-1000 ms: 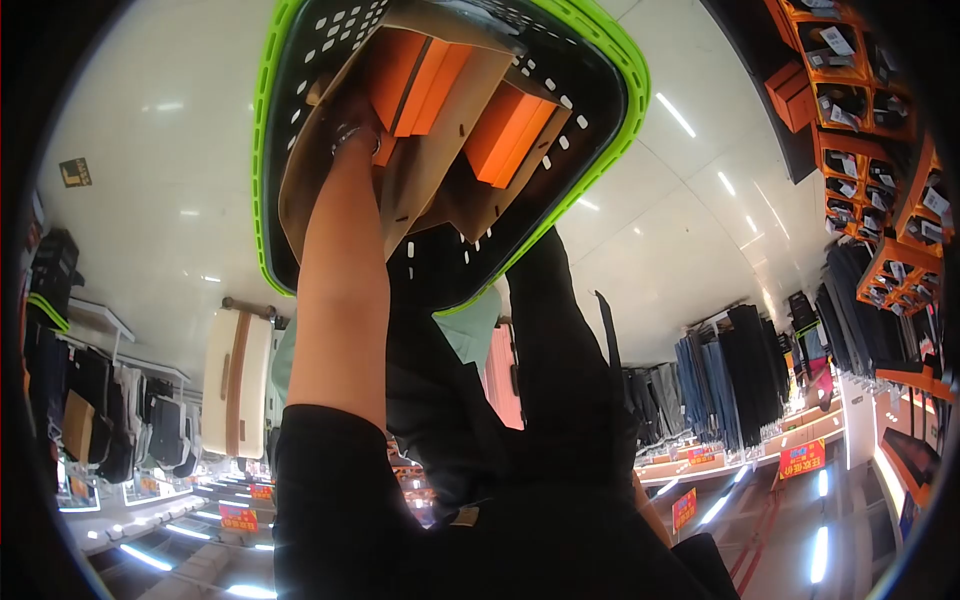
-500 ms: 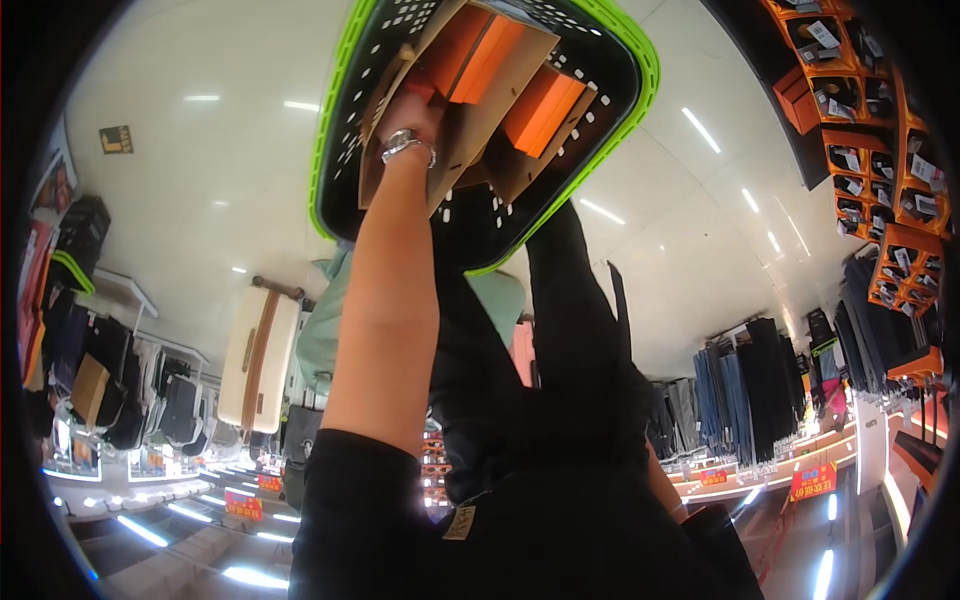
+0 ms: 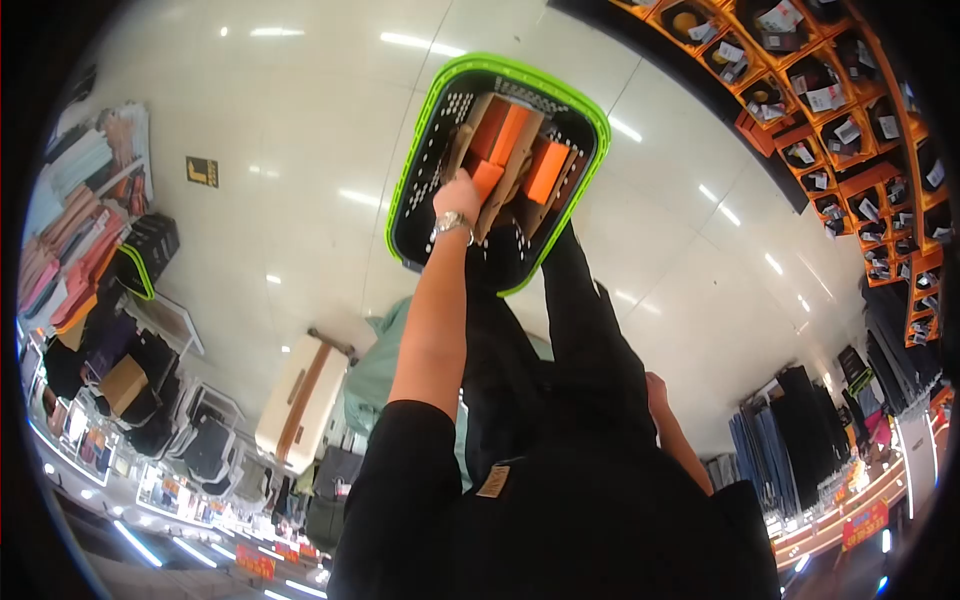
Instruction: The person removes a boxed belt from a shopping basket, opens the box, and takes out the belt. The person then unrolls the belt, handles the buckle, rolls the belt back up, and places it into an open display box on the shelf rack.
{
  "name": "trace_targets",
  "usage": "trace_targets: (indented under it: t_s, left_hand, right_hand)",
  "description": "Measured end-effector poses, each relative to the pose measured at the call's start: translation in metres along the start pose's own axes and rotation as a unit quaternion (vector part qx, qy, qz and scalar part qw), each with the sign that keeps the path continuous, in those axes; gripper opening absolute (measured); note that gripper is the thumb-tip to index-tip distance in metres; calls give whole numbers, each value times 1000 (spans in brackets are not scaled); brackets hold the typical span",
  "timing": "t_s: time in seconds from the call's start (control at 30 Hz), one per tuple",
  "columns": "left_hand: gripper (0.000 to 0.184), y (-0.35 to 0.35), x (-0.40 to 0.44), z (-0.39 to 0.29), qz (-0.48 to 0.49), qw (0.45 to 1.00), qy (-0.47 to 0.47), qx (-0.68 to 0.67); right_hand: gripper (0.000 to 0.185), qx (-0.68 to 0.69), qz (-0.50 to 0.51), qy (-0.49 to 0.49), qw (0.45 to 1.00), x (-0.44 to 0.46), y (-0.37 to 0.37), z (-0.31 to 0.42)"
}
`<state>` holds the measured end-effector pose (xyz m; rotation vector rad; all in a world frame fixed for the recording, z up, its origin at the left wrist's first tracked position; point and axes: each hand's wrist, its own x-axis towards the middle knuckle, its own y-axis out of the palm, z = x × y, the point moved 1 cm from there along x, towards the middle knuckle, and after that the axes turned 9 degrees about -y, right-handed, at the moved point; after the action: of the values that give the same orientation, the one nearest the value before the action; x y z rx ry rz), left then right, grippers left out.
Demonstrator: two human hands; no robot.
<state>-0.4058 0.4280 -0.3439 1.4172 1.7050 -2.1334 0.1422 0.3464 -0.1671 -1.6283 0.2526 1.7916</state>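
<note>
A black perforated shopping basket [image 3: 416,190] with a bright green rim stands in front of my legs. Inside are brown paper bags [image 3: 518,160] with orange boxes, including one orange box [image 3: 547,170] on the right side. My left hand [image 3: 456,195], wearing a metal watch [image 3: 452,222], reaches into the basket. Its fingers are closed on a smaller orange box [image 3: 486,181] at the left bag. My right hand [image 3: 656,390] hangs beside my right thigh, far from the basket; its fingers are too small and partly hidden to read.
An orange shelf rack [image 3: 800,80] with tagged goods curves along the upper right. At left are a cream suitcase [image 3: 303,400], a second black basket [image 3: 150,250] and hanging clothes [image 3: 80,220]. Trousers [image 3: 795,430] hang at right. A floor sign [image 3: 201,171] lies upper left.
The basket appears smaller and lower in view as the camera shifted. My left hand has come up out of the bag's depth with the small orange box. My right hand has come into view.
</note>
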Motion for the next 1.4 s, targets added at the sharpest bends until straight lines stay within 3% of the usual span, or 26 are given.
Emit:
trace_targets:
  t_s: [0.1,0.17,0.23,0.3,0.5,0.57,0.6,0.7,0.77,0.87,1.23,1.4]
  left_hand:
    - [20,30,8,7,10,1000,20,-17]
    - [24,42,9,2,2,997,27,-74]
    - [29,52,9,-3,-13,995,27,-92]
    - [55,61,19,-5,13,994,-24,-107]
    - [91,134,52,20,82,991,-98,-49]
    - [87,110,41,6,104,985,-135,-40]
    - [73,107,38,3,89,985,-145,-27]
    - [66,99,40,5,88,983,-155,-38]
    - [62,106,38,10,46,993,-92,-49]
    - [59,104,30,9,23,999,-22,-18]
    - [55,59,2,17,-38,999,2,-3]
    - [58,56,19,9,-5,998,2,-65]
  right_hand:
    - [29,94,-67,79,990,1,9,4]
    - [28,99,-35,40,994,-1,16,-21]
    - [29,-22,32,-26,999,-8,30,-45]
    - [29,-25,40,-14,999,-17,40,-59]
    - [29,-2,14,64,998,-52,25,-74]
    - [29,-2,13,84,996,-59,20,-72]
    - [29,-1,15,92,996,-61,19,-70]
    - [29,-2,19,103,994,-60,15,-65]
    - [29,-2,21,106,994,-54,13,-60]
    - [29,3,22,110,994,-48,14,-55]
    - [28,14,20,73,997,-22,53,-47]
    - [28,13,7,57,998,-28,79,-61]
